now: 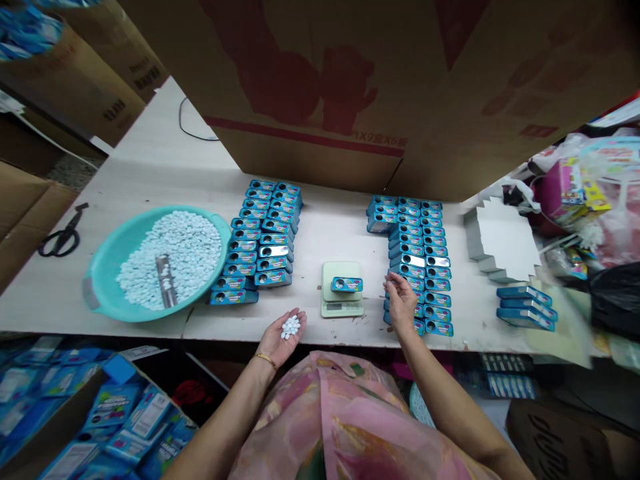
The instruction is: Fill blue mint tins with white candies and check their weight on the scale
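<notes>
My left hand (278, 339), palm up and cupped, carries a small heap of white candies (291, 327) in front of the scale's left side. On the pale kitchen scale (341, 307) lies one blue candy tin (347, 285) with a dark round spot on its top. My right hand (401, 301) is closed, thumb and fingers drawn together, over the near-left edge of the right block of blue tins (438, 299); whatever the fingers hold is too small to make out. A turquoise basin (106, 267) full of white candies, with a metal scoop (165, 280) in it, stands at the left.
Another block of blue tins (249, 233) stands beside the basin. A large cardboard box (320, 140) closes off the back. Black scissors (64, 237) lie far left. White card stacks (503, 240) and flat blue packs (526, 308) are right. Below left, a carton holds blue packages (113, 407).
</notes>
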A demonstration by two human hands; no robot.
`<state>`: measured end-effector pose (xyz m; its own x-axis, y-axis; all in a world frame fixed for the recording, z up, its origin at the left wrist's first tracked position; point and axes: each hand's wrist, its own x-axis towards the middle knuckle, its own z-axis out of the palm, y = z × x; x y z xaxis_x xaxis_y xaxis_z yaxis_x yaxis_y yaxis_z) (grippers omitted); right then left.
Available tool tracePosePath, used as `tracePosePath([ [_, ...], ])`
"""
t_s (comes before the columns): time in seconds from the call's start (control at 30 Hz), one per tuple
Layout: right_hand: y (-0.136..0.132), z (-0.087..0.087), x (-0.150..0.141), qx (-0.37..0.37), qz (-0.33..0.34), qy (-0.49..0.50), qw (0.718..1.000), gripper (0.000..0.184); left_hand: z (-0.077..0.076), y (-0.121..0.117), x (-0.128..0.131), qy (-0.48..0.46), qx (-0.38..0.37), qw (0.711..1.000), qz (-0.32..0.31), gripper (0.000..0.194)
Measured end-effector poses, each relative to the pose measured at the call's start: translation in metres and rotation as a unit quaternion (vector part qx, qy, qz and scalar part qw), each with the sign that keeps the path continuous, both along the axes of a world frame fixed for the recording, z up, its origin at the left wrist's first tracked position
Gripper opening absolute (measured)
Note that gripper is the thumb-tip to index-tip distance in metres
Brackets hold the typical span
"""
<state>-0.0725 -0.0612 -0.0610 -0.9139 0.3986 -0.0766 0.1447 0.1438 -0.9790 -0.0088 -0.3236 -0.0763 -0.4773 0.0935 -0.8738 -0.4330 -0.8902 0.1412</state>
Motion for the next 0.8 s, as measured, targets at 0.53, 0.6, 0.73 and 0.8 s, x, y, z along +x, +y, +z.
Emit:
tracePosePath([
  [0.53, -0.017, -0.003, 0.009, 0.150, 0.097, 0.037, 0.983, 0.027, 0.001, 0.004, -0.006, 0.007, 0.007, 1.000, -0.016, 0.018],
  [0.6, -0.018, -0.014, 0.007, 0.144, 0.162, 0.012, 0.976, 0.038, 0.001, 0.006, -0.008, 0.010, 0.009, 1.000, -0.019, 0.017],
  [0.73, -0.025, -0.034, -0.007, 0.128, 0.301, -0.019, 0.945, 0.042, -0.004, 0.011, -0.017, 0.026, 0.017, 0.999, -0.026, 0.017],
  [0.8, -0.034, -0.026, -0.012, 0.160, 0.340, -0.007, 0.927, 0.035, -0.006, 0.013, -0.023, 0.033, 0.020, 0.999, -0.030, 0.017],
])
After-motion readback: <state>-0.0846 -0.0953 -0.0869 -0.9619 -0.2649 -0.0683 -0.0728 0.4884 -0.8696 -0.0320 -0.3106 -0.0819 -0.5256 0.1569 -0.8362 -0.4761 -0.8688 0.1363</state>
